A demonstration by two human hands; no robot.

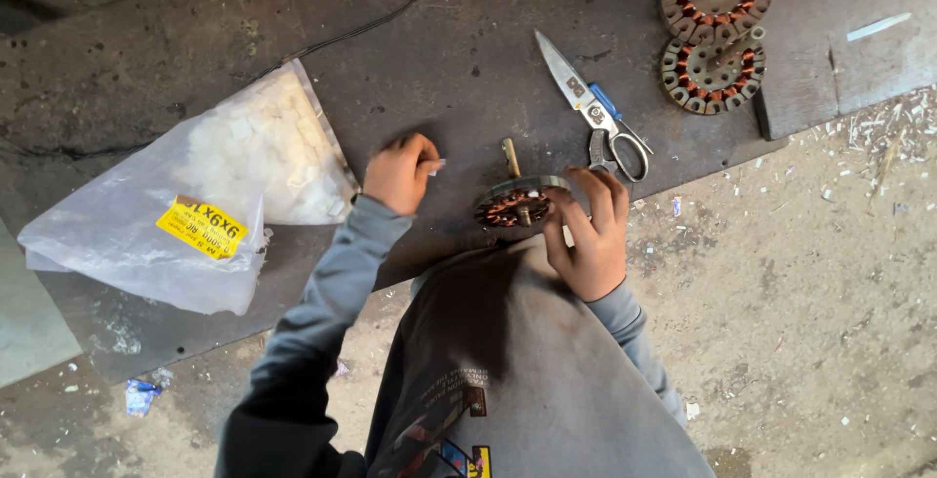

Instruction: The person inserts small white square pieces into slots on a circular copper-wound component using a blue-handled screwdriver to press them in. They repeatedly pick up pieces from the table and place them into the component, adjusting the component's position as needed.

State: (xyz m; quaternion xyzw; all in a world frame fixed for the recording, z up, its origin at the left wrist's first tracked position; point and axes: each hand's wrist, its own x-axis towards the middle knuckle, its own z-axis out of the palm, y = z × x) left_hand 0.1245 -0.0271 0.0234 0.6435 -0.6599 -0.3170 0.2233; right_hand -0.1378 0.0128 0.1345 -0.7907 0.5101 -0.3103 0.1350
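On the dark workboard, a person holds a wound motor stator [520, 201] on edge and pinches a small white slip [438, 164] beside it.

The right hand [589, 236] curls its fingers over the stator's rim, gripping it upright near the board's front edge, its brass-coloured shaft pointing away. The left hand [399, 173] is closed, thumb and fingertips nipping the white slip, just left of the stator and not touching it. Scissors with blue handles [597, 112] lie just beyond the right hand. A clear plastic bag of white pieces [205, 195] sits well to the left. Three more stators [713, 27] are stacked at the far right corner.
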